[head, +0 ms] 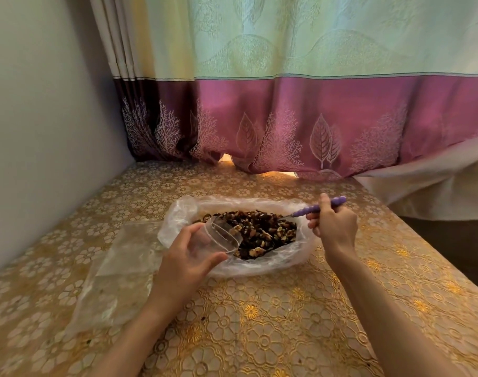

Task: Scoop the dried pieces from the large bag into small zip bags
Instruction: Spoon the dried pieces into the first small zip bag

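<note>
A large clear plastic bag (262, 263) lies open on the table, full of dark and tan dried pieces (262, 227). My left hand (187, 261) grips a clear plastic cup (220, 235), tilted with its mouth over the pieces at the bag's near left side. My right hand (333, 225) holds the purple handle of a utensil (318, 208); its metal end dips into the pieces at the bag's right side. Several flat clear zip bags (118, 270) lie on the table left of the large bag.
The table carries a gold floral cloth (273, 330). A grey wall (47, 131) stands at the left. A green and purple curtain (300, 126) hangs behind, its hem resting on the table's far edge. The table's right edge drops away near a pale cloth (436, 183).
</note>
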Available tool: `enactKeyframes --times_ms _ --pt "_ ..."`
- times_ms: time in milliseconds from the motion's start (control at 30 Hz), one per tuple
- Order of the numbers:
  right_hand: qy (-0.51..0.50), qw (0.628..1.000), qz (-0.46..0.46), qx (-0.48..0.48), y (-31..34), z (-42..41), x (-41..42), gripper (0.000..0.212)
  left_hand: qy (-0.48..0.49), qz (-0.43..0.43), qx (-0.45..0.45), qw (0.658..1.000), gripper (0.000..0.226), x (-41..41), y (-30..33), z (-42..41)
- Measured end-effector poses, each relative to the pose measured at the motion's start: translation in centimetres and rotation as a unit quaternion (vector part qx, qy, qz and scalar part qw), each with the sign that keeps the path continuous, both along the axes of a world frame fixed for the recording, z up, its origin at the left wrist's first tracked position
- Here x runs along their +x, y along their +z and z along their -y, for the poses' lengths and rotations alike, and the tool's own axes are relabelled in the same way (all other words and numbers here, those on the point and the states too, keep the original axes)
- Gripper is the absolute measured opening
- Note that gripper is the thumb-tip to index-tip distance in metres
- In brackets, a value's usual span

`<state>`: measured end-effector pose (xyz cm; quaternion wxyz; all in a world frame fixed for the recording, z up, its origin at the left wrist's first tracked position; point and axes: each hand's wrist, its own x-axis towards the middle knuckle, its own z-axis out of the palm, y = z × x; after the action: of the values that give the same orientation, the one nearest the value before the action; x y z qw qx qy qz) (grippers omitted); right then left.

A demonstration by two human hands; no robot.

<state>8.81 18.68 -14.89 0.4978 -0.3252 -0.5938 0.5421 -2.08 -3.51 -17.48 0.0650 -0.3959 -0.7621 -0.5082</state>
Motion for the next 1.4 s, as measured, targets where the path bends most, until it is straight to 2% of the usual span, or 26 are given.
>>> enactKeyframes --times_ms 200,433,500,767,933,1033,1167,1233,1300,1400 --pt "-0.004 0.999 -0.041 -0.015 0.1 0.6 -0.3 0.047 -0.021 0.051 0.002 0.998 0.087 0.2 0.1 -0.2" --pt "0.092 0.988 -0.114 -0.042 2.0 2.3 -0.3 0.041 -0.022 0.097 0.013 0.995 0.084 0.0 -0.1 -0.2" --pt "0.126 0.982 -0.134 -0.043 2.8 3.2 -0.3 0.038 -0.024 0.107 0.023 0.994 0.071 0.0 -0.1 -0.1" --pt "0.228 0.966 -0.107 0.064 4.1 7.1 -0.4 0.038 -0.029 0.158 0.104 0.982 0.029 0.2 0.6 -0.2" --pt "0.292 0.941 -0.096 0.143 4.3 8.8 -0.4 0.029 -0.025 0.191 0.159 0.968 0.035 -0.1 0.8 0.0" --pt "0.317 0.933 -0.098 0.139 4.3 8.9 -0.3 0.022 -0.018 0.207 0.167 0.964 0.039 0.0 0.8 0.2" --pt "0.313 0.934 -0.121 0.123 4.6 8.2 -0.1 0.027 -0.004 0.190 0.163 0.968 0.045 0.0 0.9 0.3" --pt "0.293 0.938 -0.149 0.108 4.7 7.6 0.0 0.029 0.005 0.174 0.153 0.973 0.041 0.0 0.9 0.3" --pt "0.257 0.948 -0.168 0.089 4.7 6.7 0.1 0.031 0.007 0.168 0.152 0.974 0.033 0.1 0.9 0.2" --pt "0.181 0.969 -0.150 0.075 4.0 4.8 0.1 0.030 0.010 0.154 0.143 0.978 0.035 0.3 0.9 0.2"
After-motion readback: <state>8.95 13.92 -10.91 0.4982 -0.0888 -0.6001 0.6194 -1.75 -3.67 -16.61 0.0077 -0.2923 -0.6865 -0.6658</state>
